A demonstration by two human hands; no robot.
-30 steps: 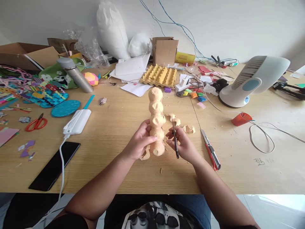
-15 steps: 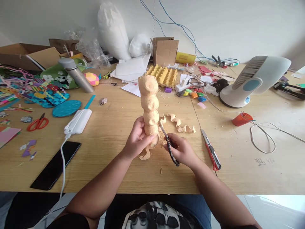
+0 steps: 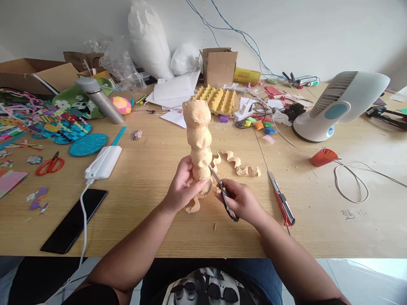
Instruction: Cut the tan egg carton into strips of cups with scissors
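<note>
My left hand (image 3: 185,183) is wrapped round the lower part of a strip of egg carton cups (image 3: 199,137), pale orange and bumpy, held upright over the table. In my right hand (image 3: 239,198) is a pair of black-handled scissors (image 3: 226,203), its blades at the right edge of the strip near the lower cups. Whether the blades are apart is hard to make out. A cut-off wavy trimming (image 3: 193,206) lies below the strip. Further curled trimmings (image 3: 248,171) rest on the wooden table (image 3: 143,231) to the right, with small scraps around them.
A red utility knife (image 3: 282,201) lies to the right, near an orange cup (image 3: 323,157) and a white fan (image 3: 333,108). On the left are a phone (image 3: 74,220), a power bank (image 3: 103,162) and red-handled scissors (image 3: 50,164). A yellow egg carton (image 3: 216,100) sits behind.
The scissor blades have shifted slightly left and down against the strip's edge, with my right hand moving a little along. My left hand keeps its hold.
</note>
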